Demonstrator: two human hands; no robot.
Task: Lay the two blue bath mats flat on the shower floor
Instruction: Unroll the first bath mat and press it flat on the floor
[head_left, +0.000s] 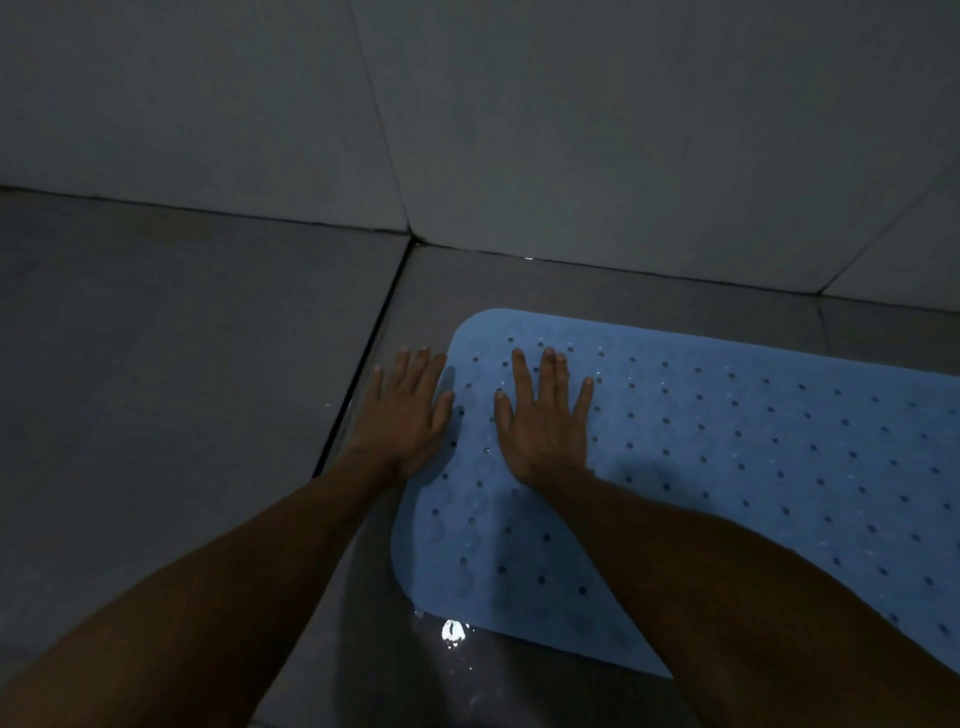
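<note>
One blue bath mat (727, 467), dotted with small holes, lies flat on the grey shower floor (182, 338) and runs off the right edge of the view. My right hand (545, 415) presses flat on the mat near its left end, fingers straight and spread. My left hand (408, 405) lies flat at the mat's left edge, mostly on the floor tile, its thumb touching the mat. A second mat is not in view.
Pale tiled walls (519, 130) meet the floor just beyond the mat's far edge and form a corner. A dark grout line (363, 353) runs down the floor left of my left hand. A wet patch (454, 631) glints on the floor at the mat's near corner.
</note>
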